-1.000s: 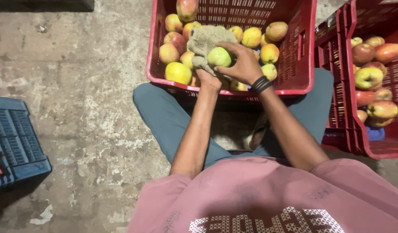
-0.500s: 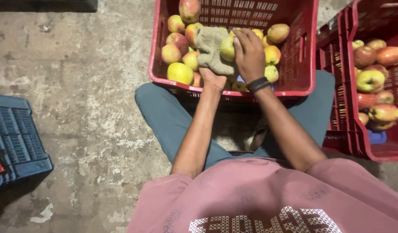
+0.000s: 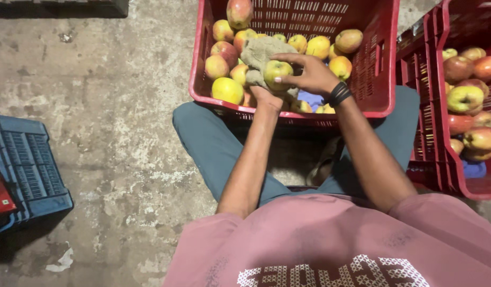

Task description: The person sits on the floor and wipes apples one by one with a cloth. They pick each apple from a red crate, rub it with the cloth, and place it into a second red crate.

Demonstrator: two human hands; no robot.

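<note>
The right hand (image 3: 309,74) closes its grip around 1 yellow-green apple (image 3: 277,73), pressing it against 1 grey-green cloth (image 3: 261,53) that the left hand (image 3: 266,95) holds from beneath, its fingers hidden under the fabric. Both hands are above the near red crate (image 3: 386,79), where about 13 more apples (image 3: 227,90) show, yellow and red mixed. A second red crate (image 3: 442,175) just to the right holds about 8 apples (image 3: 465,98). 1 blue crate (image 3: 30,170) sits on the concrete floor (image 3: 112,106), well apart to the left.
</note>
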